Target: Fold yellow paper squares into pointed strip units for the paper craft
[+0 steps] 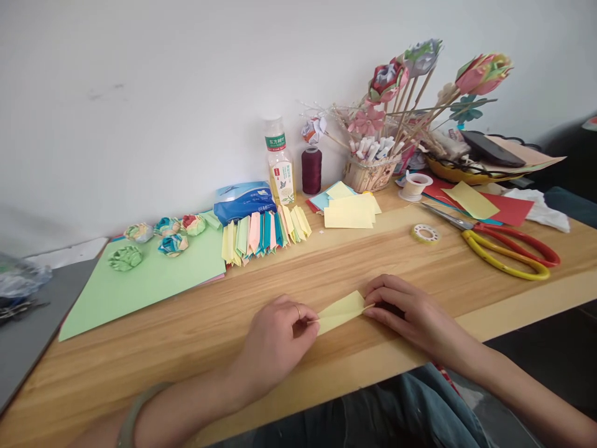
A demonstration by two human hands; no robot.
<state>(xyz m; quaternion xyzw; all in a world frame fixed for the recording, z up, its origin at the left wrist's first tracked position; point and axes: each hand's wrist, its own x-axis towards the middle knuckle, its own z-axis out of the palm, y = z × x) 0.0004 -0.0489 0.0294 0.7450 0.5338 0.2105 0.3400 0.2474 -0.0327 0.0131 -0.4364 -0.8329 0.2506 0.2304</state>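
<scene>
A small yellow slip of paper (342,311) with a lengthwise crease is stretched between my two hands, low over the wooden table's front half. My left hand (284,333), with a ring on one finger, pinches its left end between thumb and forefinger. At the other end, my right hand (403,311) closes thumb and fingers on the paper's right edge. Beyond them stands a row of folded paper strips (263,233) in yellow, green, pink and blue. Flat yellow paper slips (349,211) lie stacked at the back.
Open scissors (504,246) and a tape roll (425,233) lie to the right. Paper flowers (172,244) rest on green sheets (140,298) at left. Along the wall stand a blue tissue pack (245,200), a bottle (282,171), purple thread (311,171) and a flower-filled basket (370,174).
</scene>
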